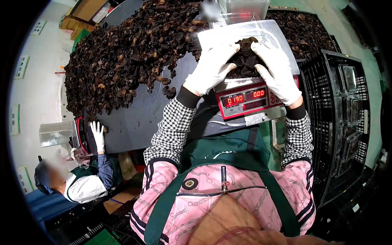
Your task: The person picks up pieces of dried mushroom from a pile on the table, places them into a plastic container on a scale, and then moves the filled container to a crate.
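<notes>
Dark fungus [246, 61] lies between both gloved hands [245, 68].

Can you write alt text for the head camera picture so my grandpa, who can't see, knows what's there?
A person's left hand and right hand, in white gloves, cup dark mushroom pieces above a red-edged scale. A big heap of similar pieces covers much of the table. A co-worker is at lower left.
</notes>
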